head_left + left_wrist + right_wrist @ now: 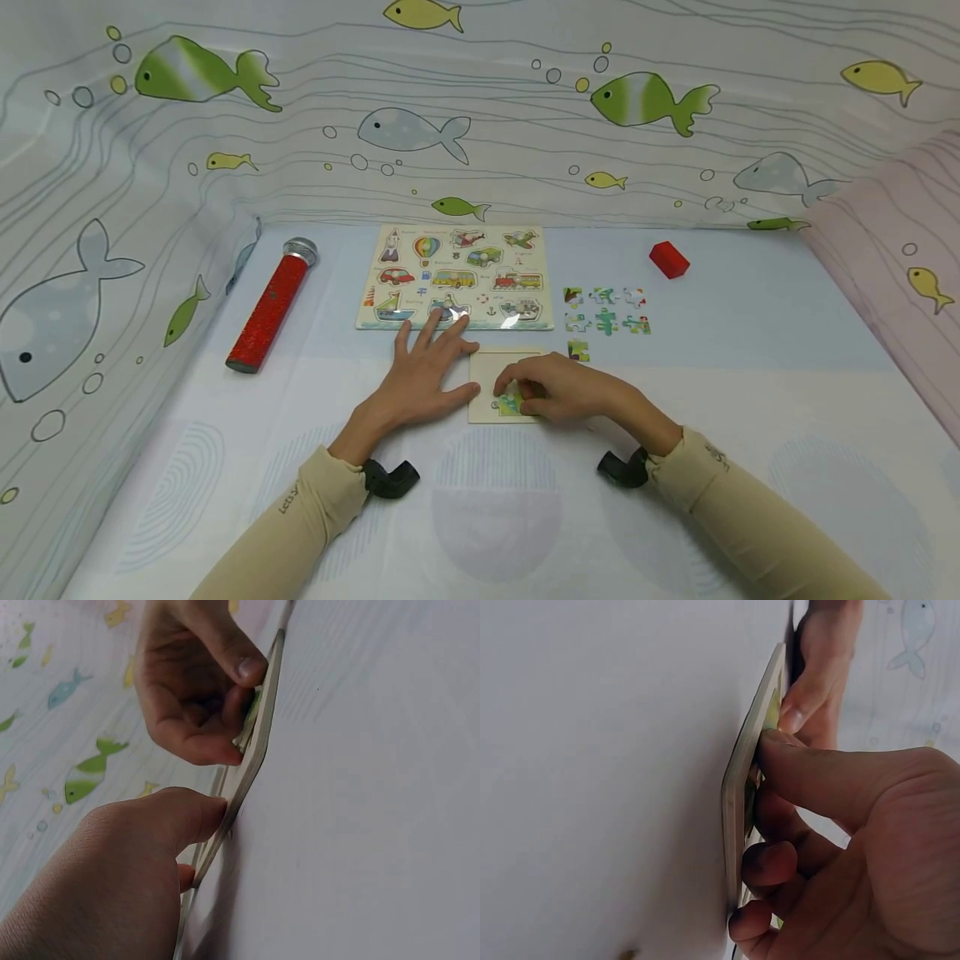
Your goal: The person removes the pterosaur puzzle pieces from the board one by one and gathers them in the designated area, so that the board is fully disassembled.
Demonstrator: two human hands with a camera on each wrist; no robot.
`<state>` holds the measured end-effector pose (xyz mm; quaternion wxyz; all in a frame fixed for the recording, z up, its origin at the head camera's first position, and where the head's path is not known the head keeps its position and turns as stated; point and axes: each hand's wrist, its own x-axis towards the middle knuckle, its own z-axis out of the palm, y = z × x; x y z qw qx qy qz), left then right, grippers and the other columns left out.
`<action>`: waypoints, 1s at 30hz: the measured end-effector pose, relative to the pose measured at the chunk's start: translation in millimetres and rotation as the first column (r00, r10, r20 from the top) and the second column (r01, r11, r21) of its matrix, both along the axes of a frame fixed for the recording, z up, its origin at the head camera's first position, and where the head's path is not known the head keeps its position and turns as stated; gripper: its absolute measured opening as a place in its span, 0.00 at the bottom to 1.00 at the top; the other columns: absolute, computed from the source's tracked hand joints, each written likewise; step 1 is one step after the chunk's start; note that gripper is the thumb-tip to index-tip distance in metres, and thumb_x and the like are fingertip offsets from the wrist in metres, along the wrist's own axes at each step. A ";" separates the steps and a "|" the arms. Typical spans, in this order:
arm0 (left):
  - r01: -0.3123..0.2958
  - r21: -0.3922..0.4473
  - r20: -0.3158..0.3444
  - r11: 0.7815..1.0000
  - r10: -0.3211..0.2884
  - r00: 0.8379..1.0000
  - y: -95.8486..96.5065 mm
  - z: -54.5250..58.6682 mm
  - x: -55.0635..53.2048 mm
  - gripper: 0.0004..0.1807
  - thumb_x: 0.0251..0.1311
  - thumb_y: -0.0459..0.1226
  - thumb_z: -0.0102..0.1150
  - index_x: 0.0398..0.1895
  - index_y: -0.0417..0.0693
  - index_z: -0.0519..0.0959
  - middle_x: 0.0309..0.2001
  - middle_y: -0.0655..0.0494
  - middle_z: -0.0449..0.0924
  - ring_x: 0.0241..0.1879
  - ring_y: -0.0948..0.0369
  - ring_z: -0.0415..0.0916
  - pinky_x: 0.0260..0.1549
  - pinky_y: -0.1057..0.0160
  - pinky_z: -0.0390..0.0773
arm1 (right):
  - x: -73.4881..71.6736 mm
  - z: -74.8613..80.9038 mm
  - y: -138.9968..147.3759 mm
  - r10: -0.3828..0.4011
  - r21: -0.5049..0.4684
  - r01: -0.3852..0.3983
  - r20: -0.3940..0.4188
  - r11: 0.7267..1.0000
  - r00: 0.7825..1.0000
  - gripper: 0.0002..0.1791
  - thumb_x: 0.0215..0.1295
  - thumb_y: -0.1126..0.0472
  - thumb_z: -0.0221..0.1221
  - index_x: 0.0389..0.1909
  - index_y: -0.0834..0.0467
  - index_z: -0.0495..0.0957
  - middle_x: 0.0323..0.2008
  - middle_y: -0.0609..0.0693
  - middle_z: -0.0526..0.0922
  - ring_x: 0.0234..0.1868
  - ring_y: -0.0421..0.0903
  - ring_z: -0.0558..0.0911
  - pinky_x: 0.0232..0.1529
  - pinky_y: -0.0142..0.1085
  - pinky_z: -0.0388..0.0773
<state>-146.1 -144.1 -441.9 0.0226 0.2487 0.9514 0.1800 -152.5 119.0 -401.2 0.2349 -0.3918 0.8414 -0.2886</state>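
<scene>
A small wooden puzzle tray lies on the table in front of the person. My right hand is over it, with thumb and fingers curled around a green jigsaw piece at the tray's lower middle. In the right wrist view the thumb rests on a green piece; the fingers hide part of it. My left hand has its fingers spread, its thumb touching the tray's left edge. The other fingertips reach the lower edge of a vehicle picture board. Several loose jigsaw pieces lie right of the board.
A red microphone-shaped tube with a silver end lies at the left. At the back right sits a red block. A fish-patterned curtain closes off the back and sides of the table.
</scene>
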 end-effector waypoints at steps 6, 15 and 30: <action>-0.002 -0.006 0.005 1.000 0.002 1.000 0.4 -0.4 -0.2 0.33 0.65 0.61 0.54 0.70 0.61 0.72 0.84 0.60 0.45 0.84 0.48 0.31 0.74 0.31 0.28 | 0.7 0.0 0.3 -0.013 0.005 0.013 -0.004 1.000 1.000 0.17 0.67 0.66 0.65 0.54 0.47 0.81 0.29 0.43 0.75 0.33 0.39 0.73 0.38 0.32 0.72; 0.005 -0.001 -0.007 1.000 -0.005 1.000 0.6 0.0 -0.1 0.33 0.65 0.61 0.54 0.70 0.60 0.72 0.83 0.58 0.47 0.83 0.45 0.33 0.73 0.29 0.30 | 5.3 -1.1 2.2 -0.052 -0.003 0.052 -0.065 0.999 0.997 0.17 0.66 0.64 0.66 0.53 0.44 0.80 0.39 0.44 0.79 0.38 0.41 0.76 0.41 0.32 0.76; -0.003 0.003 0.016 1.000 0.003 1.000 0.1 0.7 0.0 0.33 0.65 0.61 0.53 0.71 0.61 0.72 0.84 0.61 0.45 0.84 0.48 0.31 0.74 0.31 0.27 | 7.1 -1.0 6.7 -0.036 -0.078 0.031 -0.064 0.996 0.997 0.15 0.68 0.65 0.64 0.52 0.47 0.79 0.35 0.42 0.79 0.36 0.38 0.75 0.42 0.32 0.77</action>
